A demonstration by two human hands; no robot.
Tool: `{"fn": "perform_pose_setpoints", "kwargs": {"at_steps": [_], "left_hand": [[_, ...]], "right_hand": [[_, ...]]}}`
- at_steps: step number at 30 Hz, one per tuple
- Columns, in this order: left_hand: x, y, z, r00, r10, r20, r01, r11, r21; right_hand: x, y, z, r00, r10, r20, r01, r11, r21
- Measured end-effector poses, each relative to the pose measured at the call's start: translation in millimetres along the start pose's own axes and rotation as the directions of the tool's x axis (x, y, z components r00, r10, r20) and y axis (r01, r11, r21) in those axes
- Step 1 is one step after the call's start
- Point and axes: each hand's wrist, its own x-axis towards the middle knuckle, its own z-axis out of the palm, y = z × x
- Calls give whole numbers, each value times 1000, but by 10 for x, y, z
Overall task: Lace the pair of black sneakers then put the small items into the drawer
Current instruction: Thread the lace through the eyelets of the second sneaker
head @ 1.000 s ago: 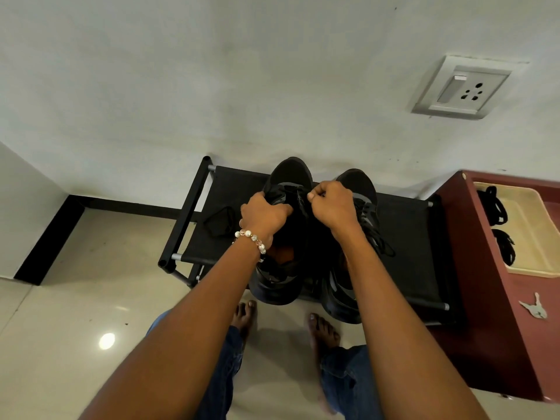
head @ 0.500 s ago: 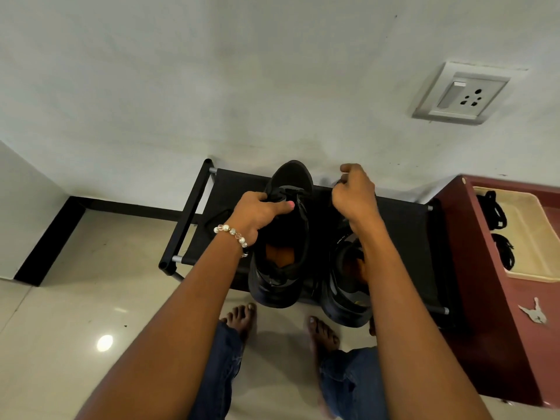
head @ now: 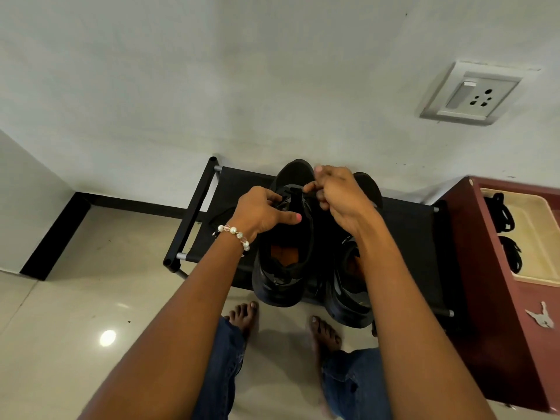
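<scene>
Two black sneakers stand side by side on a low black shoe rack (head: 406,234), toes toward the wall. My left hand (head: 260,212) holds the left sneaker (head: 283,274) near its eyelets, thumb laid across the tongue. Over the same shoe's front, my right hand (head: 341,194) pinches a black lace. The right sneaker (head: 353,298) is partly hidden under my right forearm. At the far right an open cream drawer (head: 542,262) in a maroon cabinet (head: 485,283) holds two bundled black laces (head: 504,212). A small key (head: 541,315) lies on the cabinet top.
A white wall with a switch socket (head: 471,93) rises behind the rack. The floor is glossy beige tile (head: 75,322). My bare feet (head: 245,313) and jeans sit just in front of the rack. A dark loose item (head: 224,215) lies on the rack left of the shoes.
My right hand has come back left from above the right sneaker to the front of the left sneaker and now pinches the lace. My left hand stays on the left shoe.
</scene>
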Motion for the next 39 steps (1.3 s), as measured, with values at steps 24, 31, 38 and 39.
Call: {"fn": "perform_pose_setpoints", "kwargs": {"at_steps": [24, 31, 38, 39], "left_hand": [[16, 13, 19, 975, 99, -198, -128, 982, -138], [18, 209, 78, 889, 353, -292, -415, 890, -190], [14, 257, 155, 858, 408, -313, -443, 895, -47], [32, 243, 149, 869, 363, -337, -417, 904, -100]], "right_hand": [[72, 94, 82, 991, -127, 51, 128, 992, -13], [-56, 78, 30, 944, -239, 227, 320, 826, -465], [17, 135, 24, 946, -235, 223, 315, 828, -465], [29, 153, 33, 945, -252, 206, 318, 855, -410]]}}
